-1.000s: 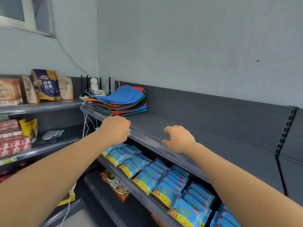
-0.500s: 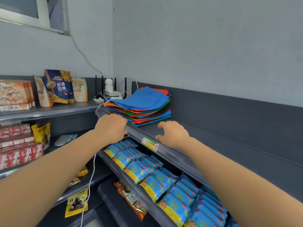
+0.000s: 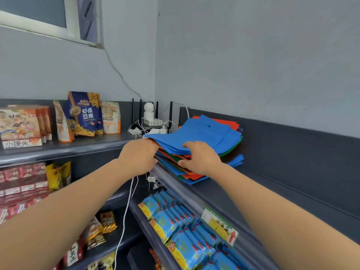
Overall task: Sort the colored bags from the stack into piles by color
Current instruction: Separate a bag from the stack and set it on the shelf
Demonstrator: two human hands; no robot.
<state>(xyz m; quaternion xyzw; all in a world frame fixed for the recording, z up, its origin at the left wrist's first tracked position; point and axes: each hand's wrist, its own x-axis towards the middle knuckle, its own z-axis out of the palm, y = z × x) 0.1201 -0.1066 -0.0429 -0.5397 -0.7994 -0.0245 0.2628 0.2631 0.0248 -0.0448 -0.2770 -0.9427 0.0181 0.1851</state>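
**You:** Where is the stack?

**Guide:** Your stack of flat blue, orange, green and red fabric bags lies on the dark grey top shelf, just right of the white router with black antennas.

**You:** And my hands?

**Guide:** Your right hand pinches the near edge of the top few blue fabric bags, thumb above and fingers between layers. Your left hand sits at the corner nearest the router. Its fingers vanish under the cloth, so I cannot tell whether it grips.

**You:** How will they handle?

**Guide:** Light, floppy and slick on each other, I judge. Take one layer at its edge or by the handle slot, and steady the rest so they don't slide off.
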